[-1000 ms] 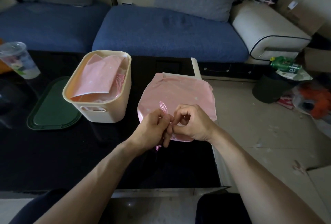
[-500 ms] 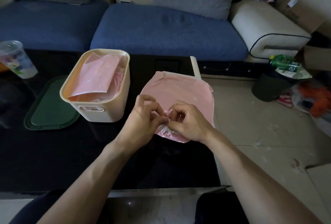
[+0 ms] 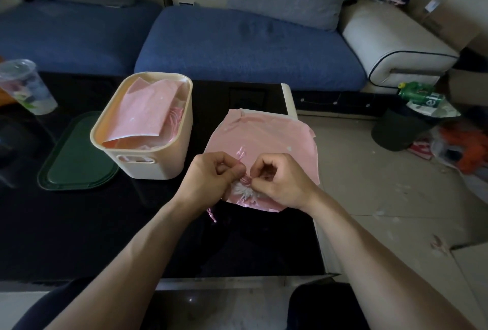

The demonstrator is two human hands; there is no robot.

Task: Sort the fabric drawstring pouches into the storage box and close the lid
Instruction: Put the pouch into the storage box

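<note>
Black glossy table [image 3: 79,224], pink pouch [image 3: 264,139] flat at right edge, left hand [image 3: 211,179] and right hand [image 3: 280,181] pinching its drawstring [image 3: 244,177], cream storage box [image 3: 158,166] beside, green lid [image 3: 74,160] left.

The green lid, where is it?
In the head view the green lid lies flat on the black table, left of the beige box and near the plastic cup.
</note>
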